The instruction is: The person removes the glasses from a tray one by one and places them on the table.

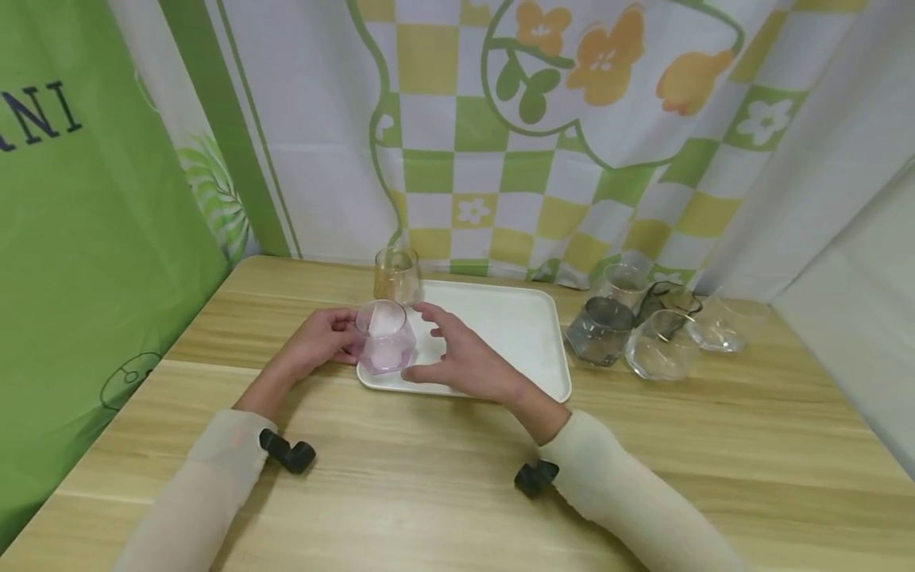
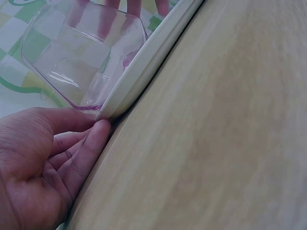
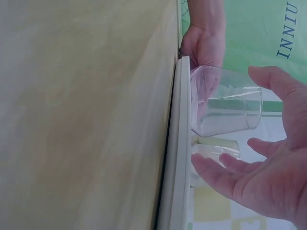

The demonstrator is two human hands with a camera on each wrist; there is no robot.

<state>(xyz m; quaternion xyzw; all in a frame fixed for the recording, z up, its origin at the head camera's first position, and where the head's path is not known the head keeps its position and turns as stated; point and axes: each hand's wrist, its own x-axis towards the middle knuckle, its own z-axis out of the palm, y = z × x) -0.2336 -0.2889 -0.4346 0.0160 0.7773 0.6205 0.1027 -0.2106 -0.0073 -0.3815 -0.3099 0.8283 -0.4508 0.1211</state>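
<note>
Wooden table (image 1: pixel 443 477) | pink glass (image 1: pixel 386 340) on white tray (image 1: pixel 522 326) corner | left hand (image 1: pixel 322 338) touches it, fingers loose | right hand (image 1: pixel 465 361) spread beside it

In the head view, the pink glass (image 1: pixel 385 340) at the near left corner of the white tray (image 1: pixel 515 326) covers the fingertips of the left hand (image 1: pixel 323 338), so whether they touch the glass cannot be told. The left wrist view cuts off the glass's rim at the picture's top edge, and the fingers seen through its wall are blurred. In the right wrist view, the right hand (image 3: pixel 268 163) runs off the right and bottom edges. The amber glass (image 1: pixel 396 275) at the tray's far left corner is partly hidden behind the pink one. Near the table's far right edge, the clear glasses (image 1: pixel 661 343) overlap, their outlines hard to separate.
</note>
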